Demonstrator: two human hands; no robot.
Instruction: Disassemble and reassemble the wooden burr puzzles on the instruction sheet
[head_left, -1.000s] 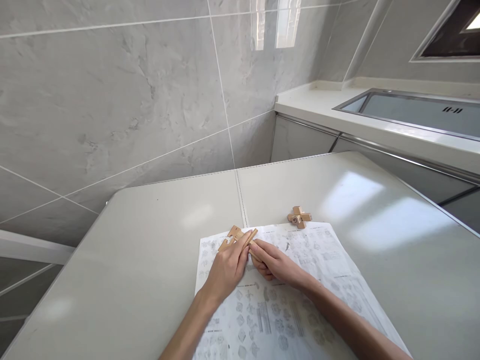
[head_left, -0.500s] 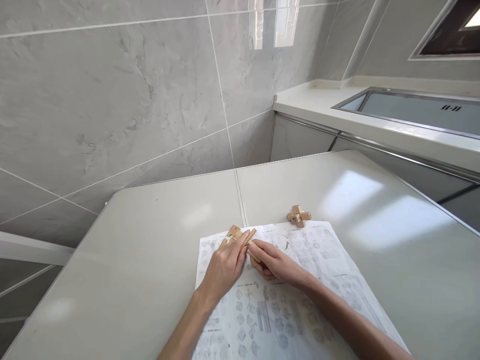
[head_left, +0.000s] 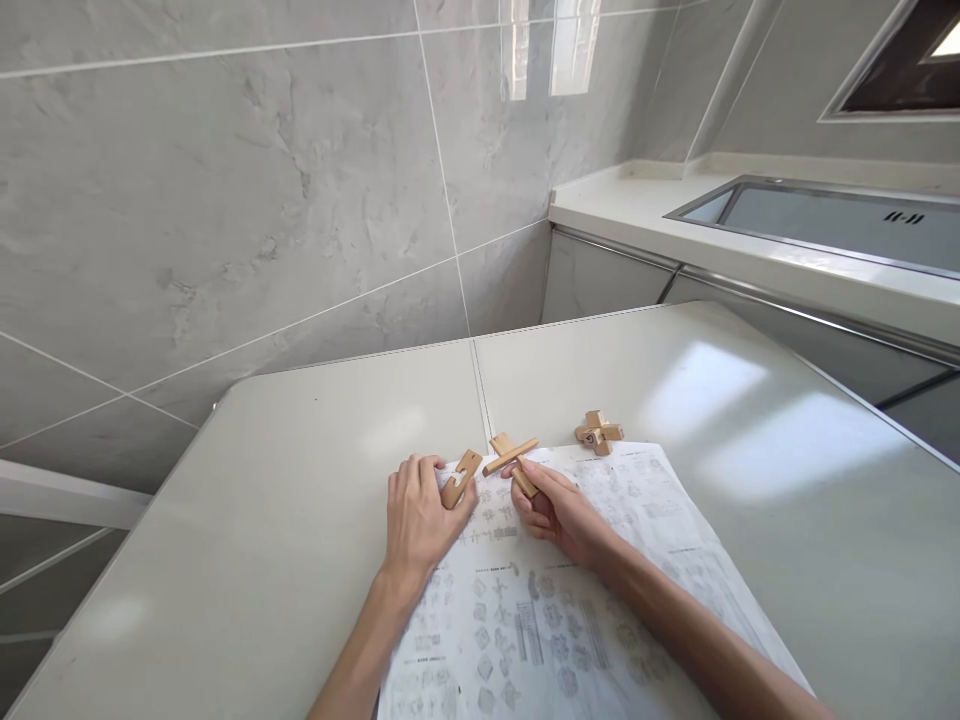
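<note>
My left hand (head_left: 418,510) is closed around a flat notched wooden puzzle piece (head_left: 463,478), its thumb along the near side and a cut-out showing. Just to the right, my right hand (head_left: 553,508) pinches some crossed wooden puzzle pieces (head_left: 511,456): a thin stick lies across a wider slat, and the lower end sits in the fingers. The two hands are apart, both over the upper part of a printed instruction sheet (head_left: 600,600). Beyond the right hand, an assembled wooden burr puzzle (head_left: 599,433) rests at the sheet's far edge.
The pale glossy table (head_left: 262,560) has a seam (head_left: 480,390) running toward the wall. Behind it rises a grey tiled wall (head_left: 225,200). At the right stands a white counter (head_left: 622,205) with a steel-rimmed sink (head_left: 825,225).
My hands have separated. The left moved left with the notched piece, while the right holds the crossed pieces, now turned and in plain sight. The burr puzzle has stayed put.
</note>
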